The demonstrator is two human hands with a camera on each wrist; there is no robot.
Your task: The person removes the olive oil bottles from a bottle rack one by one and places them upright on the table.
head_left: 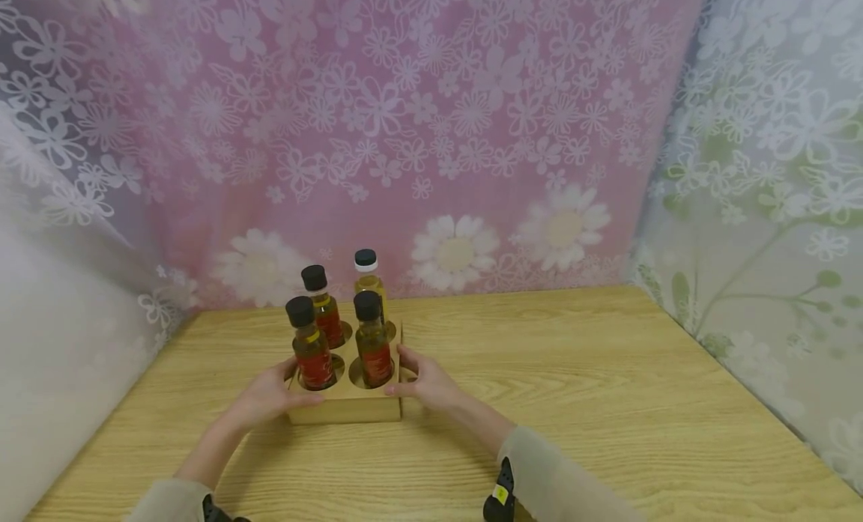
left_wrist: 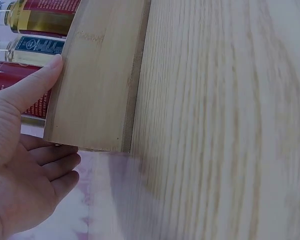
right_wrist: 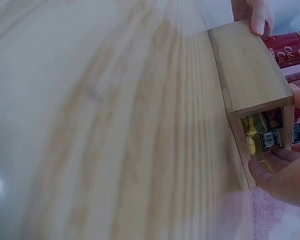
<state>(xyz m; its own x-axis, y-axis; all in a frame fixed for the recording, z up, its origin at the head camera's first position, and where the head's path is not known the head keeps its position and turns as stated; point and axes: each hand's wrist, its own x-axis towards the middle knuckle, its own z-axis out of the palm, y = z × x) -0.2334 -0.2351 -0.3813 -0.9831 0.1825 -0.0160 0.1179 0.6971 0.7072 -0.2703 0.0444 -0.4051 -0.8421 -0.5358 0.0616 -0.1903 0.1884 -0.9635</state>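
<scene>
A wooden bottle holder (head_left: 345, 411) stands on the table with several bottles upright in its round holes. Two red-labelled, black-capped bottles, one at front left (head_left: 314, 365) and one at front right (head_left: 376, 357), are nearest. Behind them are another red-labelled bottle (head_left: 328, 317) and a paler oil bottle (head_left: 369, 282) with a black-and-white cap. My left hand (head_left: 266, 393) grips the holder's left end, thumb on the top edge, fingers along the side. At the right end my right hand (head_left: 431, 383) holds it likewise; in the right wrist view its fingers (right_wrist: 277, 160) reach into the open end.
The wood-grain table (head_left: 573, 402) extends to the right and in front of the holder. A pink flowered curtain (head_left: 431, 132) hangs behind, with pale patterned sheets at the left (head_left: 61, 297) and right (head_left: 775, 207).
</scene>
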